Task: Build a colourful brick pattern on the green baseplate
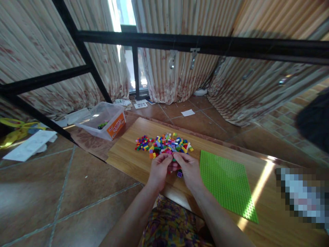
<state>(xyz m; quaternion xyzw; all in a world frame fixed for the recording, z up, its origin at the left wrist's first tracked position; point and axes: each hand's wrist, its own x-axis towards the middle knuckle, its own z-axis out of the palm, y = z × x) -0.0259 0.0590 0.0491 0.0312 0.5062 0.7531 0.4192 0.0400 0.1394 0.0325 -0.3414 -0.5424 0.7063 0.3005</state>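
Observation:
My left hand (161, 167) and my right hand (188, 168) meet in front of me over the wooden table. Both are closed, thumbs and fingertips pinched together around small toy building bricks (174, 159). A bit of green shows between the fingertips; the fingers cover the rest. Just beyond my hands spreads a pile of loose multicoloured bricks (180, 142). A smaller heap of bricks (143, 142) lies to its left. Below the right hand's fingers sits a purple brick (180, 174).
A green studded baseplate (223, 181) lies right of my hands on the table (128, 151). Beyond the table's left end stands a clear plastic box (97, 116) with an orange label and a few pieces inside. A black metal frame (154, 37) crosses above. A pixelated object covers the far right.

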